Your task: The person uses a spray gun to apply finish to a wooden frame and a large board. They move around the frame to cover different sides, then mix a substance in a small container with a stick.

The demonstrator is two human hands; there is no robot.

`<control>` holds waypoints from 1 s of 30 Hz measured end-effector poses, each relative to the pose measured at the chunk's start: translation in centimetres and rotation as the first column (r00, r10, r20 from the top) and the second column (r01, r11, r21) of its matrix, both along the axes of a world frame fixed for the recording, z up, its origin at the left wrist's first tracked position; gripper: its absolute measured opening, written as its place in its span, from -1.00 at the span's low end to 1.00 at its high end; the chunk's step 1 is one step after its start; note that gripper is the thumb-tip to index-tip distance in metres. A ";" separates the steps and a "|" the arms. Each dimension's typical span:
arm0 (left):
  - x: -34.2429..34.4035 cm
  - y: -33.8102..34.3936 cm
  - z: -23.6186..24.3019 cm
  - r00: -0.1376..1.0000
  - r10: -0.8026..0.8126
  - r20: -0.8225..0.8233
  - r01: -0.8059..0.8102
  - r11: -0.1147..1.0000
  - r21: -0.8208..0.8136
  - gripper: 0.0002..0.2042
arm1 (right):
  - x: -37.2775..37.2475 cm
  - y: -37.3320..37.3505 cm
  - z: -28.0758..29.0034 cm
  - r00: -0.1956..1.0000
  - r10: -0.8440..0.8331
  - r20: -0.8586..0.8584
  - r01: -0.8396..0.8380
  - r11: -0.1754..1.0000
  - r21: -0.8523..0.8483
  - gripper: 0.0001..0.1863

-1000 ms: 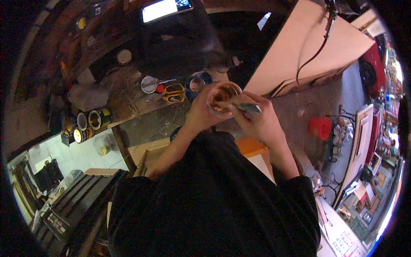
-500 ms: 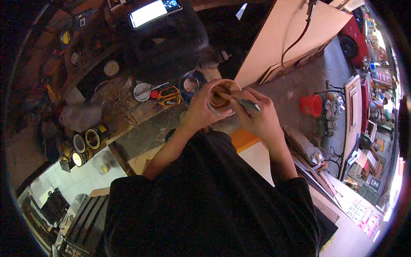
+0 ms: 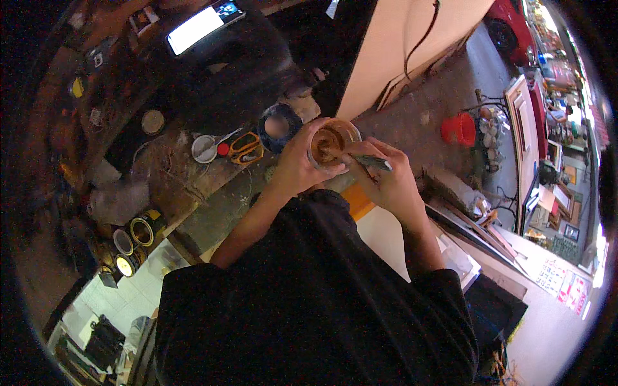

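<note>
My left hand [image 3: 295, 162] is wrapped round a small clear cup [image 3: 355, 132], its mouth tilted up toward me. Brown paste [image 3: 326, 143] coats the inside of the cup. Over its right rim, my right hand [image 3: 391, 180] grips a slim stirring tool with a grey-green handle [image 3: 373, 161]. The tool's other end is down in the paste, so its kind cannot be made out. Just left of the cup, on the bench, lie a dark blue ring-shaped roll [image 3: 278, 126], orange-handled scissors [image 3: 245, 148], a red cap [image 3: 223, 149] and a round white container [image 3: 204, 148].
A lit phone [image 3: 205, 28] lies on a dark surface at the upper left. Several open tins [image 3: 145, 230] stand at the bench's left end. A large pale board [image 3: 412, 51] leans at the upper right, with a red bucket [image 3: 458, 129] on the floor beyond.
My head view has turned slightly, shifting the surroundings in the picture. The tool has moved a little within the cup, and the paste lies differently. Both hands keep their holds.
</note>
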State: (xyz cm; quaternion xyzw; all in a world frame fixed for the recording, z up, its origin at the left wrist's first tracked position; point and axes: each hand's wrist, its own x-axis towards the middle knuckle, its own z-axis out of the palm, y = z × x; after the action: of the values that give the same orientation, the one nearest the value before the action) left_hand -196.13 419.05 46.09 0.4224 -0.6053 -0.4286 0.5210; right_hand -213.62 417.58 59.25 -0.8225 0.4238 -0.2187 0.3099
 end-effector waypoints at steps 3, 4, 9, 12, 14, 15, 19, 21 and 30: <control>-0.8 -0.2 -0.5 1.000 -0.016 -0.024 0.016 1.000 -0.010 -0.18 | -0.3 0.1 0.7 0.994 -0.084 -0.064 0.084 0.996 -0.006 -0.70; -1.0 -0.2 -0.4 0.999 -0.037 -0.025 0.038 0.999 0.005 -0.18 | -0.6 0.2 0.7 0.995 -0.081 -0.058 0.082 0.996 0.018 -0.70; -2.5 -0.9 -0.5 0.995 -0.097 -0.032 0.097 0.995 -0.005 -0.17 | -2.2 0.4 0.0 0.991 -0.135 -0.002 0.135 0.986 -0.103 -0.80; -3.7 -1.2 0.3 0.991 -0.132 0.028 0.132 0.991 0.011 -0.16 | -3.4 0.7 0.2 0.992 -0.124 -0.016 0.123 0.991 -0.057 -0.79; -4.7 -1.4 0.4 0.989 -0.140 0.050 0.140 0.990 0.010 -0.16 | -4.7 0.3 -0.3 0.985 -0.172 0.015 0.173 0.984 -0.044 -0.78; -5.1 -1.6 0.4 0.989 -0.135 0.066 0.135 0.991 0.010 -0.15 | -5.3 0.0 -0.5 0.982 -0.187 0.036 0.189 0.981 -0.034 -0.78; -7.4 -2.8 0.9 0.987 -0.138 0.076 0.139 0.990 0.000 -0.15 | -7.4 -0.1 1.2 0.989 -0.150 0.000 0.149 0.988 -0.037 -0.79; -9.2 -3.2 0.4 0.984 -0.175 0.013 0.174 0.983 0.052 -0.15 | -8.8 -0.7 2.0 0.990 -0.115 0.078 0.114 0.993 0.010 -0.79; -19.8 -6.4 -1.1 0.954 -0.237 -0.182 0.266 0.950 0.161 -0.09 | -19.9 -3.8 1.0 1.000 -0.027 0.003 0.026 0.995 0.100 -0.64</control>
State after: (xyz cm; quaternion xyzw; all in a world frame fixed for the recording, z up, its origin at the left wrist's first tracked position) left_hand -215.97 412.62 44.98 0.3518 -0.5684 -0.5782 0.4679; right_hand -233.54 413.78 60.26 -0.7997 0.4444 -0.2033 0.3487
